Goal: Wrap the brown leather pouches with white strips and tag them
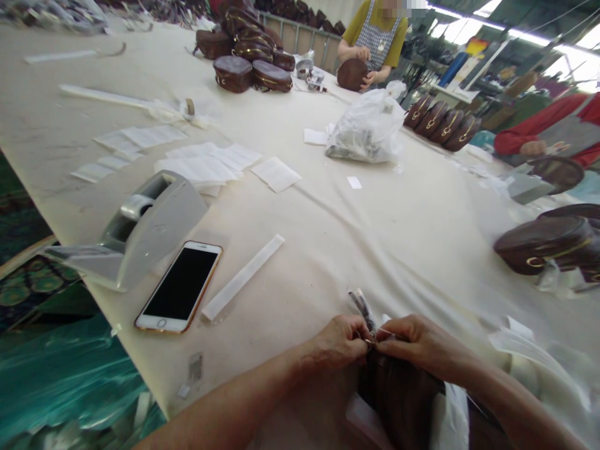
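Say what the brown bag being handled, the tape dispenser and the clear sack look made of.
Brown bag: leather or imitation leather, I can't tell which; smooth with a soft sheen.
Tape dispenser: probably hard plastic, smooth grey, with a moulded-looking curved side.
Clear sack: likely thin plastic film, shiny, crinkled and see-through.

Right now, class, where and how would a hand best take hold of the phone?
The phone lies flat, screen up, so probably grip both long edges beside the round button, coming from the near side: the tape dispenser and white strip flank the long edges, leaving that end open.
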The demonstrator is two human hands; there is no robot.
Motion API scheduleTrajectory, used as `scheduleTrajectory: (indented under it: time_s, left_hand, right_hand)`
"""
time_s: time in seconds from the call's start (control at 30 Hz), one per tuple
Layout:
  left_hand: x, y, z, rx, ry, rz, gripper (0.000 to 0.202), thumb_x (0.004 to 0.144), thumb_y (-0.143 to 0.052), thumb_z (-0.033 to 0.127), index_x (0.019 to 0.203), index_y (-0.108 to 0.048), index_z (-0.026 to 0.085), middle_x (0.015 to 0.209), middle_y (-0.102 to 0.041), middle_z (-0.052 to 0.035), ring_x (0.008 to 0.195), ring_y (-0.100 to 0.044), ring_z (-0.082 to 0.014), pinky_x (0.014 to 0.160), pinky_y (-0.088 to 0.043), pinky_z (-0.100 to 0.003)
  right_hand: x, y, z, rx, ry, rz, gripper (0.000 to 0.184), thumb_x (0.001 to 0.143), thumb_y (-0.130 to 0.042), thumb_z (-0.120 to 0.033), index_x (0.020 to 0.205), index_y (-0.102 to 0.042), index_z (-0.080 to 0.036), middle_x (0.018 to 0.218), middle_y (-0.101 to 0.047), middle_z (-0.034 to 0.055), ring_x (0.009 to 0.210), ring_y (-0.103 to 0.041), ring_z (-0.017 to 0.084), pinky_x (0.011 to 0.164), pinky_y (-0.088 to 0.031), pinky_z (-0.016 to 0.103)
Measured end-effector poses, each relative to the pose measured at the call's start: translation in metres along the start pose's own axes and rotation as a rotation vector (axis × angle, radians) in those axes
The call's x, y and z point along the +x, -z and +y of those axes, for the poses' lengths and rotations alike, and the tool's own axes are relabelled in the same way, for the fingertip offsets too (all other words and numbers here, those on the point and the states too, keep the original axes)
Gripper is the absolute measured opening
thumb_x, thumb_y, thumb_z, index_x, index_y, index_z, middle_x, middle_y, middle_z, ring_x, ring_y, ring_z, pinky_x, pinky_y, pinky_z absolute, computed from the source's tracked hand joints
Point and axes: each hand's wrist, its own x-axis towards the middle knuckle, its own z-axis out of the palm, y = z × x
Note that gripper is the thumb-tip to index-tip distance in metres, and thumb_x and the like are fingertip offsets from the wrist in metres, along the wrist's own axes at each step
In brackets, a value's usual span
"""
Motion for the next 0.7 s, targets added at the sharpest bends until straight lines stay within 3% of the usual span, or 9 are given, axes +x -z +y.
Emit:
scheduleTrajectory:
  time_s: [0.13,0.43,0.7]
  left_hand:
    - [0.001,-0.001,-0.003,-0.029,0.015,0.042,0.019,0.06,-0.044,0.007,0.075,-0.053,0.015,0.057,-0.051,0.0041,0.051,-0.048,-0.0091,0.051,-0.036,-0.019]
    - [-0.004,0.002,-0.007,-0.01,-0.029,0.106,0.029,0.056,-0.052,0.004,0.083,-0.051,0.015,0.059,-0.048,0.0069,0.052,-0.043,-0.0069,0.05,-0.03,-0.018]
    - [-0.014,-0.004,-0.003,0.088,-0.054,0.25,0.007,0.058,-0.06,0.016,0.058,-0.053,0.016,0.063,-0.049,0.003,0.063,-0.044,-0.012,0.059,-0.032,-0.024]
  right_hand:
    - [0.005,-0.001,-0.005,-0.163,-0.014,0.012,0.036,0.073,-0.049,-0.048,0.057,-0.057,-0.017,0.052,-0.032,-0.0033,0.052,-0.029,0.009,0.047,-0.02,0.023]
    - [0.006,-0.001,-0.014,-0.279,-0.007,0.033,0.035,0.076,-0.043,-0.044,0.056,-0.052,-0.017,0.052,-0.032,-0.0027,0.051,-0.031,0.01,0.048,-0.021,0.023]
    - [0.008,-0.002,-0.012,-0.25,0.004,0.046,0.035,0.075,-0.047,-0.044,0.055,-0.056,-0.017,0.051,-0.035,-0.0022,0.052,-0.033,0.01,0.049,-0.022,0.024]
